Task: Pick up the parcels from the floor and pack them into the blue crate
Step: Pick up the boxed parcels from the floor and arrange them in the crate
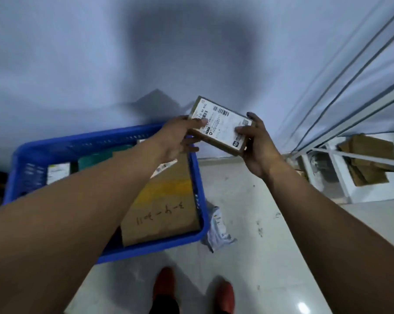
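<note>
Both hands hold a small brown cardboard parcel with a white shipping label, in the air just beyond the far right corner of the blue crate. My left hand grips its left end and my right hand grips its right end. Inside the crate lies a large brown box with handwritten numbers, a green parcel and a white-labelled parcel; my left forearm hides part of the contents. A grey plastic mailer bag lies on the floor against the crate's right wall.
A pale wall rises right behind the crate. A white metal rack with flattened cardboard stands at the right. My feet in red shoes stand on the light tiled floor near the crate's front.
</note>
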Demonstrator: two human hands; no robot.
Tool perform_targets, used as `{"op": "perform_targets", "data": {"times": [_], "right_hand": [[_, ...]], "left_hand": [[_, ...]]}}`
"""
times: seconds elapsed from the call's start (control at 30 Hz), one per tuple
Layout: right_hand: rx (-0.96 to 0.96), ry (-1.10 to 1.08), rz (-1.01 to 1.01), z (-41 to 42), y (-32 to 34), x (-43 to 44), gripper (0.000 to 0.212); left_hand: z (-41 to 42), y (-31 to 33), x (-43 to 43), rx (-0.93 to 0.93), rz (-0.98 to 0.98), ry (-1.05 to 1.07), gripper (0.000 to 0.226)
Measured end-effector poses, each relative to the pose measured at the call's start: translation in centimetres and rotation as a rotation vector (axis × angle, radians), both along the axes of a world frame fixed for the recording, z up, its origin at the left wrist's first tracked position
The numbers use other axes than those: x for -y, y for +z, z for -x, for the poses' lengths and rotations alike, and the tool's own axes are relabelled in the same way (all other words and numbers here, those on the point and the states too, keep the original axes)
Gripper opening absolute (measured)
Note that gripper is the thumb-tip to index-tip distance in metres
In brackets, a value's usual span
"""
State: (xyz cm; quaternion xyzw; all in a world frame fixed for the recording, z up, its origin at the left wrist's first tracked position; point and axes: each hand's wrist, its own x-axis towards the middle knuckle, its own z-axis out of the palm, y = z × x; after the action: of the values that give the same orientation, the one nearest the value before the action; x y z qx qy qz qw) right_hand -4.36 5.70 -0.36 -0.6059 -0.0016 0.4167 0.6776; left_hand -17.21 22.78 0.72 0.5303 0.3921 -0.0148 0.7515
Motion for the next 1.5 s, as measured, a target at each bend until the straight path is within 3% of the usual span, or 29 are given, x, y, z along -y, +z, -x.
{"op": "perform_targets", "data": {"times": [0.1, 0.17, 0.23, 0.4, 0.63, 0.8, 1.03, 1.17, 1.3, 1.4, 1.5], "right_hand": [[0.011, 0.247, 0.037, 5.5, 1.2, -3.7, 0.058], [0.033, 0.391, 0.079, 8.4, 0.5, -5.4, 0.052], [0.014, 0.403, 0.094, 11.6, -1.0, -6.8, 0.041], [-0.087, 0.281, 0.102, 18.8, -5.9, -9.9, 0.048], [-0.01, 0.539, 0.239, 24.9, -11.8, -11.5, 0.03], [-0.052, 0.587, 0.284, 29.1, -13.8, -13.3, 0.035], [0.202, 0.616, 0.379, 32.6, -14.4, -16.5, 0.033], [0.3, 0.639, 0.425, 33.0, -14.0, -18.4, 0.028], [0.36, 0.663, 0.457, 33.4, -13.8, -19.2, 0.032], [0.565, 0.796, 0.55, 34.0, -13.8, -19.1, 0.039], [0.915, 1.058, 0.784, 34.3, -13.6, -18.4, 0.054]], "left_hand": [[5.7, 1.3, -3.6, 0.055, 0.023, 0.115, 0.032], [8.8, 0.7, -4.9, 0.102, 0.038, 0.264, 0.045], [11.7, -0.9, -5.4, 0.112, 0.031, 0.355, 0.057], [18.3, -6.4, -5.0, 0.042, 0.028, 0.392, 0.05], [25.1, -12.3, -6.3, -0.101, 0.043, 0.367, 0.038], [28.9, -15.2, -7.9, -0.138, -0.027, 0.366, 0.05], [32.2, -16.5, -9.4, -0.168, -0.062, 0.529, 0.073], [32.6, -16.2, -10.6, -0.174, -0.034, 0.551, 0.064], [33.0, -16.0, -11.5, -0.214, -0.022, 0.462, 0.069], [33.3, -16.2, -11.6, -0.259, -0.118, 0.328, 0.068], [33.5, -16.6, -11.3, -0.316, -0.192, 0.212, 0.067]]}}
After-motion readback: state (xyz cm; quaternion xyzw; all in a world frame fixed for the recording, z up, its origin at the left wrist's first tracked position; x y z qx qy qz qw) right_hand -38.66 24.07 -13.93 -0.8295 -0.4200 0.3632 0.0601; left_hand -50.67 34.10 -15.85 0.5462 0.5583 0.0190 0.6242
